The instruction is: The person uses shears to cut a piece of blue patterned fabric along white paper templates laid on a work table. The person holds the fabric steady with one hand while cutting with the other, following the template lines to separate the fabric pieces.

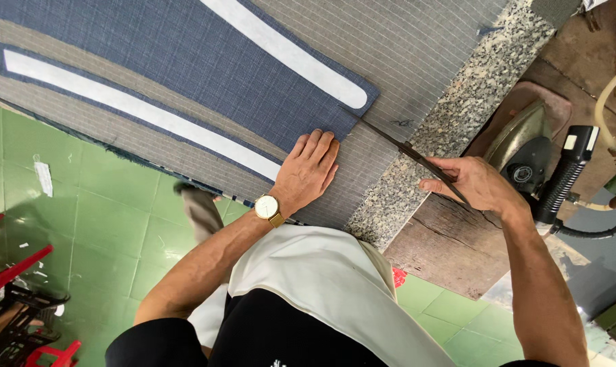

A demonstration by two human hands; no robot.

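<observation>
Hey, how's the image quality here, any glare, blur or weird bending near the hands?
Head view: lighting even, shadows soft; left hand on the blue fabric is sharp; right hand with the scissors looks slightly soft; the white strip is bright, without detail; straight edges bow toward the frame's borders.

The right hand (481, 185) hides the handles of the scissors (406, 151).

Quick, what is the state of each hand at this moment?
Left hand: open, pressed flat on the dark blue checked fabric piece.
Right hand: closed, holding the long dark metal scissors.
</observation>
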